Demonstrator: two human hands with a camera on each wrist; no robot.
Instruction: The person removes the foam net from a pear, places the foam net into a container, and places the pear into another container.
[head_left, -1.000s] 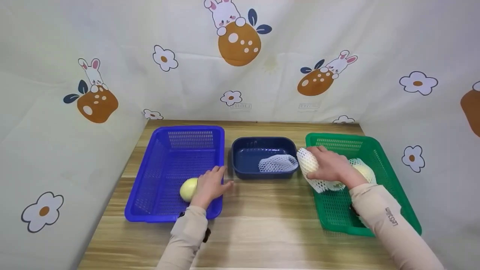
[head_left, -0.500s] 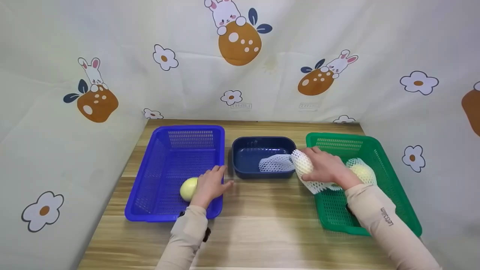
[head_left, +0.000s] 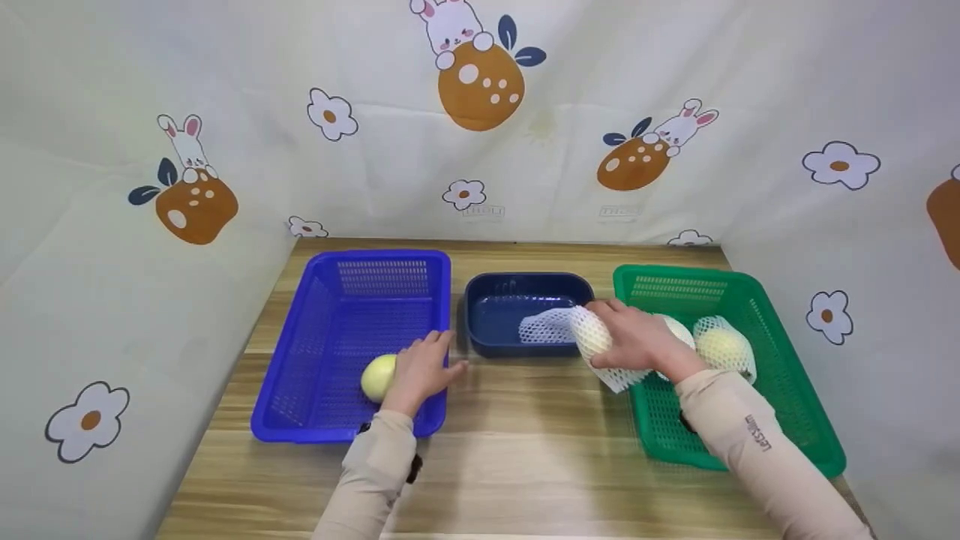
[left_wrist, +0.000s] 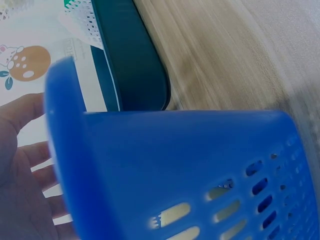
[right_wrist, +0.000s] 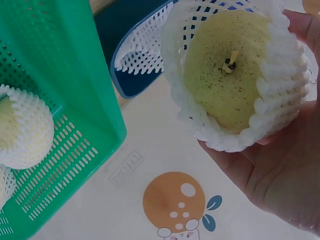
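My right hand point(head_left: 637, 337) grips a pale yellow pear point(right_wrist: 225, 70) inside a white foam net point(head_left: 591, 334), between the navy tub and the green basket. The net's loose end hangs below the fingers. In the right wrist view, the pear's speckled top and short stem show through the net's mouth. My left hand point(head_left: 422, 373) is over the right side of the blue basket point(head_left: 274, 412), fingers extended beside its rim in the left wrist view. Beside that hand, a bare yellow pear point(head_left: 376, 378) lies in the basket, partly hidden by the hand.
The navy tub point(head_left: 499, 350) stands between the baskets, with a loose foam net point(head_left: 544, 328) in it. In the green basket point(head_left: 806, 420) sit a netted pear point(head_left: 724, 349) and another netted fruit point(head_left: 679, 331), half behind my right hand. A patterned sheet point(head_left: 390, 172) backs the wooden table point(head_left: 517, 465).
My right hand has moved left with the netted pear, off the green basket's left edge toward the tub, uncovering more of the netted fruits. My left hand stays in place.
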